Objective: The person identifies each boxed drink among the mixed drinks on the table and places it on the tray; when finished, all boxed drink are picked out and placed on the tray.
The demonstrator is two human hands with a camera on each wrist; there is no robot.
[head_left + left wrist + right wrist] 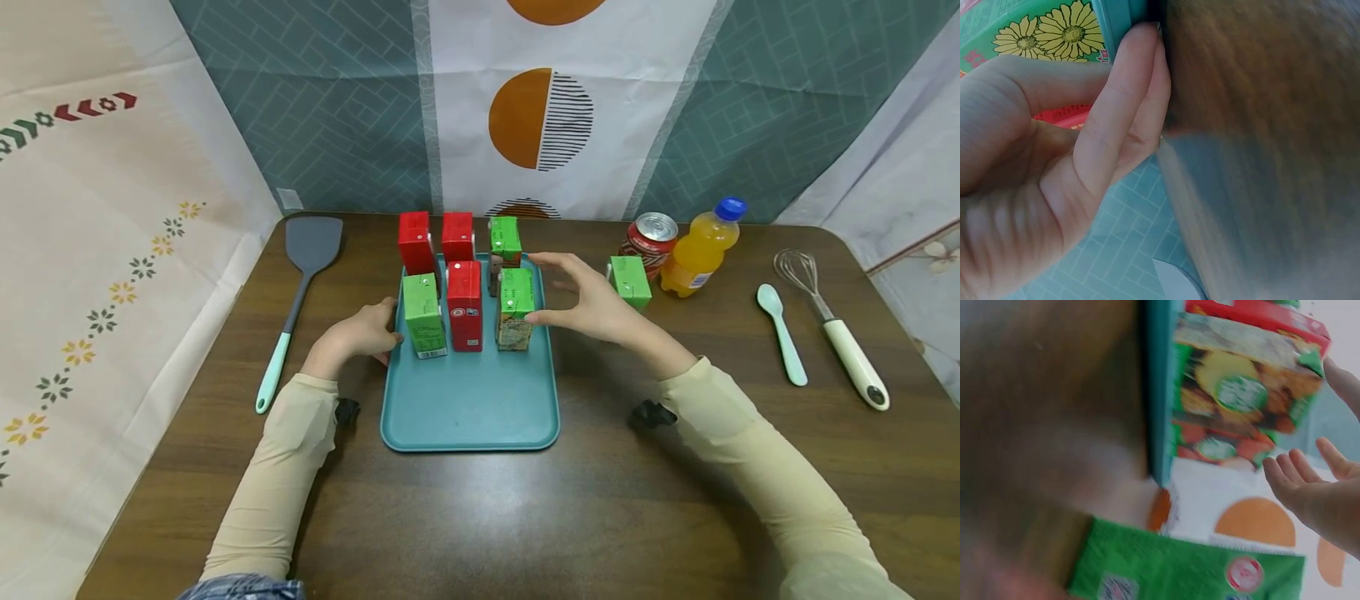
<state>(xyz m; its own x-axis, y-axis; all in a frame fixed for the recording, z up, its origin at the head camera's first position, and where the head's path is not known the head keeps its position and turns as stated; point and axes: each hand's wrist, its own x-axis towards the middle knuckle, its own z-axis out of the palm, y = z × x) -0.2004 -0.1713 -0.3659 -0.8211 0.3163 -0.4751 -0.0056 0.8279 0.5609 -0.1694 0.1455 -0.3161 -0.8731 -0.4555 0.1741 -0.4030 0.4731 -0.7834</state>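
A blue-green tray [471, 408] bears three red drink cartons and three green ones, standing in two rows toward its far end. My left hand [367, 329] grips the tray's left rim beside the near-left green carton [424, 321]; in the left wrist view, its fingers [1119, 106] bend at the tray edge. My right hand [588, 302] is spread at the right side, thumb close to the near-right green carton [515, 304], fingers near the far-right one [505, 237]. The right wrist view shows its fingers [1294, 472] apart, holding nothing.
Right of the tray stand another green carton [630, 281], a soda can [649, 244] and an orange drink bottle [699, 250]. A small spoon [783, 333] and a whisk [832, 329] lie farther right. On the left lies a spatula [303, 283]. A patterned cloth hangs behind the table.
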